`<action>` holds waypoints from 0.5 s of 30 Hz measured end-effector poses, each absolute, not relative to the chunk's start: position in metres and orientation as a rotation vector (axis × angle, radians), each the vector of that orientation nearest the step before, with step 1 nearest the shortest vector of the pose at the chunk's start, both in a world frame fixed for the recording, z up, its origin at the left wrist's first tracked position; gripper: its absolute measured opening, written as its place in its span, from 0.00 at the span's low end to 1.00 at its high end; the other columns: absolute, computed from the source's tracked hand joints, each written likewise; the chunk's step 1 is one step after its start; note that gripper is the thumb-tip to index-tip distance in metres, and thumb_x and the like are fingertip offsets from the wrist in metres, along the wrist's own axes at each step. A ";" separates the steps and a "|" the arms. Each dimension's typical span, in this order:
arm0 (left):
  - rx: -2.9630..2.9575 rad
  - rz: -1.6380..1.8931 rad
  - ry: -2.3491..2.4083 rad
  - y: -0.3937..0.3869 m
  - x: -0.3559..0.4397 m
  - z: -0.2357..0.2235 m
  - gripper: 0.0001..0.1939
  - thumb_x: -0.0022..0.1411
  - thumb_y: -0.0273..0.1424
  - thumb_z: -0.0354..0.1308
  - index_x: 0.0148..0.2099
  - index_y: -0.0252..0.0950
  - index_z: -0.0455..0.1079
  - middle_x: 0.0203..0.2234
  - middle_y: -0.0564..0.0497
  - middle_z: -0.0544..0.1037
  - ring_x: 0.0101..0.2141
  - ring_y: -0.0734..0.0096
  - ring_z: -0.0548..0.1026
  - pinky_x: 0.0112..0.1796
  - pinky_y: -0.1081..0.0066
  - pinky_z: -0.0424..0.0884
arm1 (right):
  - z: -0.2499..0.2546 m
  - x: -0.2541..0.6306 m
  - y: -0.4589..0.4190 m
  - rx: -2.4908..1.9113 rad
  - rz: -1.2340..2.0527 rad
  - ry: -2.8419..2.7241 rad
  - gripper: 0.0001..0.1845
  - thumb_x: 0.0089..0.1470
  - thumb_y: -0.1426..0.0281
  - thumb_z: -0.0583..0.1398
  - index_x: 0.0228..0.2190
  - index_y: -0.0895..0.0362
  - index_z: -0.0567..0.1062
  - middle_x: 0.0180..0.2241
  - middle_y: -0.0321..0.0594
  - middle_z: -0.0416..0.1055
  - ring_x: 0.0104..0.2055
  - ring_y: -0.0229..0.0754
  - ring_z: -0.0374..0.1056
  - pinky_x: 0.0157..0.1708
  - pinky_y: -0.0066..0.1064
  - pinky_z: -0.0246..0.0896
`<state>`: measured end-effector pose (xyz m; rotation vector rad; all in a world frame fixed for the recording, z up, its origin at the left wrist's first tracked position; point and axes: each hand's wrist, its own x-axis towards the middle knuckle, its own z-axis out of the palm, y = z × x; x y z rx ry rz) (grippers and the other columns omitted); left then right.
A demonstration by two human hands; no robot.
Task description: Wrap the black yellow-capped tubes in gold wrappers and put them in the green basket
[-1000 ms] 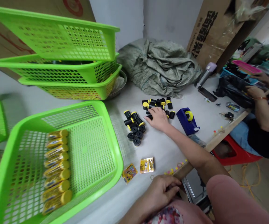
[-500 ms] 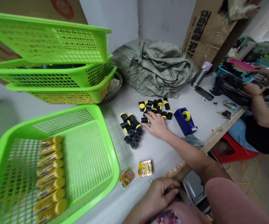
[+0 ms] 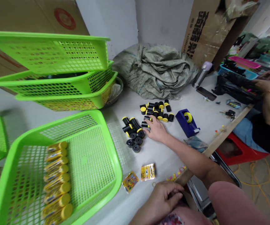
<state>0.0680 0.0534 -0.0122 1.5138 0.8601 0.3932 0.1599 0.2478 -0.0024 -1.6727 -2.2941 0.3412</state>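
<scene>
black cylinders [image 3: 144, 124] slid left, touching right hand [image 3: 157, 128], whose grip i can't tell.

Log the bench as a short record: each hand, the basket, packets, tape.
left hand: loosely curled by the table edge, no held item visible
right hand: over black tubes, seemingly touching
front green basket: holds a row of yellow-capped packs
packets: two, between basket and right forearm
tape dispenser: blue, right of the tubes
</scene>
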 end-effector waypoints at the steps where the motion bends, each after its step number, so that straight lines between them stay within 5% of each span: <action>1: 1.513 0.390 0.859 0.054 0.068 -0.012 0.14 0.61 0.31 0.57 0.45 0.33 0.79 0.34 0.47 0.83 0.34 0.67 0.78 0.38 0.75 0.69 | -0.002 0.159 0.247 -1.679 0.352 -2.285 0.26 0.60 0.62 0.58 0.57 0.57 0.68 0.63 0.53 0.54 0.61 0.53 0.61 0.57 0.43 0.62; 15: 1.560 0.410 0.829 0.055 0.067 -0.014 0.14 0.62 0.34 0.55 0.43 0.33 0.79 0.33 0.46 0.83 0.35 0.67 0.78 0.39 0.74 0.70 | -0.006 0.154 0.242 -1.748 0.387 -2.197 0.31 0.60 0.60 0.58 0.61 0.59 0.63 0.67 0.59 0.48 0.62 0.58 0.58 0.59 0.48 0.59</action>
